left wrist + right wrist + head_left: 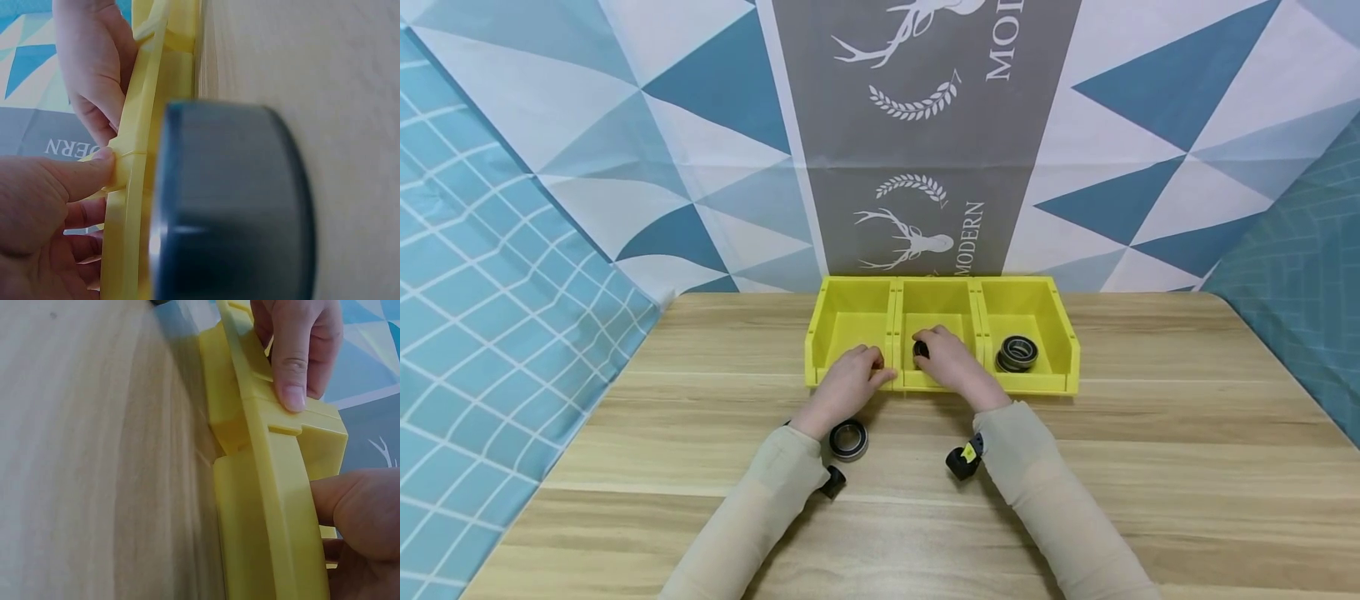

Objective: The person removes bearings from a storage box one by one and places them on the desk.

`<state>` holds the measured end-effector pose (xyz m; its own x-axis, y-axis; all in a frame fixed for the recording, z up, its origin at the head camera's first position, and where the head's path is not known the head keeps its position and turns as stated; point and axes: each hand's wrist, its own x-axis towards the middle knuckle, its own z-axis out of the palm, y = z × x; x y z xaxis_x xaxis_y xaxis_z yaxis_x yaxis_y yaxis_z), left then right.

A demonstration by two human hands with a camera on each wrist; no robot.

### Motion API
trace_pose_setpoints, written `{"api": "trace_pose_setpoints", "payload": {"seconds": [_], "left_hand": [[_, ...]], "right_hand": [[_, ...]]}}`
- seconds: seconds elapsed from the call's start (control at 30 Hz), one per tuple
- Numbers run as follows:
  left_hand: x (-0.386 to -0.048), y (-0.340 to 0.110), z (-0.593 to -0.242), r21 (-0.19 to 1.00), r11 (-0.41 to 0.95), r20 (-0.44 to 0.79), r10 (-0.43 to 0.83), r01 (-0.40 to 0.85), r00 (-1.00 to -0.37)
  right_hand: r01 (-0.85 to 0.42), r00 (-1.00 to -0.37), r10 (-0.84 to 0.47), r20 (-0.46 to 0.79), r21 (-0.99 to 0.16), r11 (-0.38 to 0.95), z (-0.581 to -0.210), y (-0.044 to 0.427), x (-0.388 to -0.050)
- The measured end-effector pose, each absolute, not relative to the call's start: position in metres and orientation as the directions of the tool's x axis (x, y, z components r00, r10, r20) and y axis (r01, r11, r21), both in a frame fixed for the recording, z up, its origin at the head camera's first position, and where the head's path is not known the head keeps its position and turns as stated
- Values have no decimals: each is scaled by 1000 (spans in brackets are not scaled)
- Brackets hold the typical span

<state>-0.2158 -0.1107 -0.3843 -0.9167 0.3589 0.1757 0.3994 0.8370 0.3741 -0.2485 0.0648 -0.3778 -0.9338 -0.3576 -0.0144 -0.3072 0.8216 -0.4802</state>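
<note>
A yellow three-compartment bin (942, 381) stands on the table. My left hand (847, 385) is at the front of the wall between the left and middle compartments. In the left wrist view, the left hand's thumb (94, 172) lies on the rim and its fingers curl behind it, gripping the bin. Inside the middle compartment, my right hand (953, 362) pinches a small dark bearing (921, 350), partly covered by the fingers. A larger bearing (848, 440) lies on the table beside the left wrist; its side (234, 200) looms close in the left wrist view.
Bearings (1018, 353) are stacked in the right compartment. The wooden table (1187, 467) extends in front of the bin and to both sides. Behind it hangs a patterned cloth (917, 142). Wrist cameras sit under the left sleeve (752, 508) and the right sleeve (1060, 500).
</note>
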Motion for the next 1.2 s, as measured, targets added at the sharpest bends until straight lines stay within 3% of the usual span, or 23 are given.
{"api": "trace_pose_setpoints", "payload": {"seconds": [1.2], "left_hand": [[-216,-113,-387,373,838,171,359,398,-917]], "right_hand": [[-247,-947,-318,-50,-520,817,-376,63,-253]]}}
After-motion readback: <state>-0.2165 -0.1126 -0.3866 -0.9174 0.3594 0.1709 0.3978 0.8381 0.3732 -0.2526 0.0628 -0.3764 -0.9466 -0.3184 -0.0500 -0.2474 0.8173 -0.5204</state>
